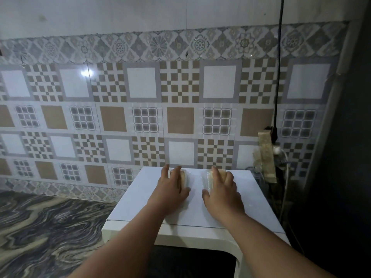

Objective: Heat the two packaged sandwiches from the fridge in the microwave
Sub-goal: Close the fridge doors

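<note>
Two sandwiches in clear plastic packs rest on the flat top of a white microwave point(192, 213). My left hand point(172, 189) lies over the left sandwich point(184, 178), fingers curled around the pack. My right hand point(222, 191) covers the right sandwich point(208, 180) the same way. Both packs touch the microwave top near its back edge. The microwave's dark door window point(192, 263) shows at the bottom of the view, door closed.
A patterned tile wall point(140, 107) stands right behind the microwave. A marbled counter point(50, 227) stretches to the left. At the right, a black cable point(278, 87) hangs down to a socket strip with plugs point(267, 155), beside a dark appliance side point(345, 157).
</note>
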